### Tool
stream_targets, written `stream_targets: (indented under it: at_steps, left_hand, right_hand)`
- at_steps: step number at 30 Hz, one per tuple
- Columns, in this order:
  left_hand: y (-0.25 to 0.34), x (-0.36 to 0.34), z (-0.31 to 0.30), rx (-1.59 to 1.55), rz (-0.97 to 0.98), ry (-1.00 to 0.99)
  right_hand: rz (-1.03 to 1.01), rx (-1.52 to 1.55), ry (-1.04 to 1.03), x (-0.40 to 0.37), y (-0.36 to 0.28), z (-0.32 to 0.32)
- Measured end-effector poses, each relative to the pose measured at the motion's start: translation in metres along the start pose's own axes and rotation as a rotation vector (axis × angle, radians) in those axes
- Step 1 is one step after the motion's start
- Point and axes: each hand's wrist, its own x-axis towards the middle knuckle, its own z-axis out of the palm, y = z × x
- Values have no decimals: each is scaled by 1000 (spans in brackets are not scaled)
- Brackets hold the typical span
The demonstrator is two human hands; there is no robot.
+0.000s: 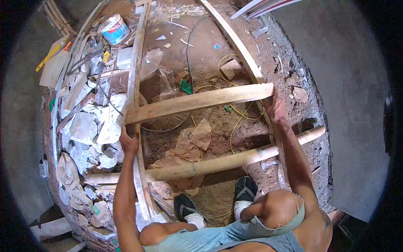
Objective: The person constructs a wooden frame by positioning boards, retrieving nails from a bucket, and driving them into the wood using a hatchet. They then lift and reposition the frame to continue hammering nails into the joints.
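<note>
A short wooden board lies crosswise over two long wooden rails, the left rail and the right rail. My left hand is closed at the board's left end, where it meets the left rail. At the opposite end, my right hand grips the board beside the right rail, its fingers partly hidden behind the wood. Nearer my body, a round pole runs across beneath the rails.
Broken rubble and paper sacks cover the left side. Beyond them stand a paint bucket and a yellow-handled saw. A yellow cord and a black cable trail over the dirt. My sandalled feet are between the rails.
</note>
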Motion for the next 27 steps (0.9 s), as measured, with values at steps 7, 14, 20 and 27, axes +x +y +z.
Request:
stream_targets:
  at_steps: [7, 14, 20, 27]
  left_hand:
    - [-70, 4, 33, 248, 85, 251]
    - [-8, -4, 6, -167, -35, 81]
    - [-16, -1, 0, -367, 28, -7]
    - [-28, 10, 8, -277, -82, 123]
  right_hand:
    - [-356, -380, -19, 6, 14, -10]
    - [-337, -318, -22, 2, -6, -20]
    - [371, 484, -67, 10, -73, -25]
    - [-43, 393, -31, 16, -5, -37]
